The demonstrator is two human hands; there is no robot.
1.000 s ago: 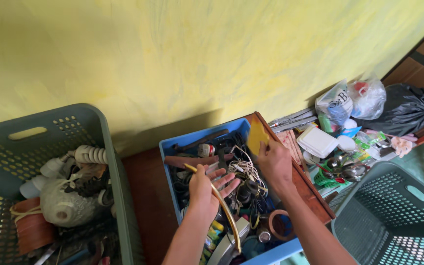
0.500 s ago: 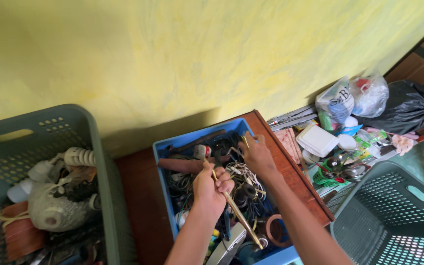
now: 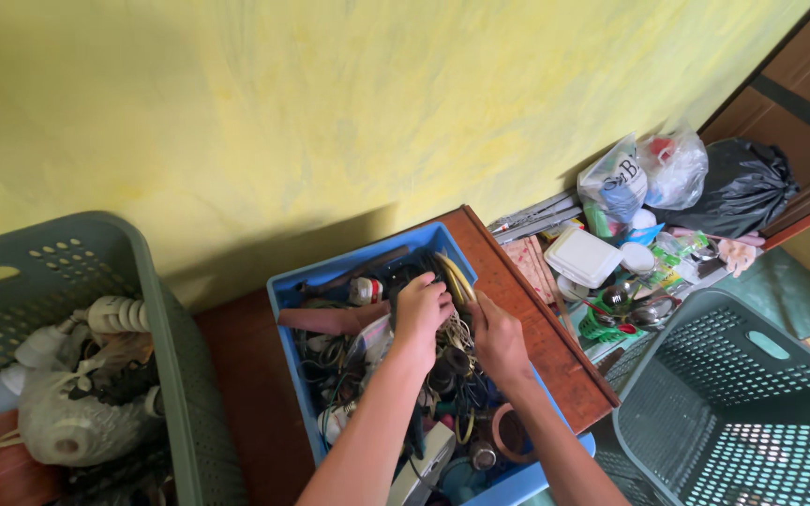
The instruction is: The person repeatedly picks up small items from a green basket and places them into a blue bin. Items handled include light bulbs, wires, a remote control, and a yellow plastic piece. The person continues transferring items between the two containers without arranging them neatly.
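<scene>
Single head-worn view, looking steeply down, close over a blue bin point(image 3: 304, 292), facing a yellow wall point(image 3: 330, 103)

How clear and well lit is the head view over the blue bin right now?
Head view: even daylight, no glare; the blue bin interior is shadowed and cluttered; left hand and right hand fairly sharp; wide-angle bending at edges; yellow wall bright.

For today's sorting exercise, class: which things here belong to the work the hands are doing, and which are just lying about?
In hand:
left hand
right hand
curved yellowish strip, gripped by both
blue bin of tangled cables

Lying about:
green basket holding a compact bulb
empty green basket
white box
plastic bags
black bag
</scene>
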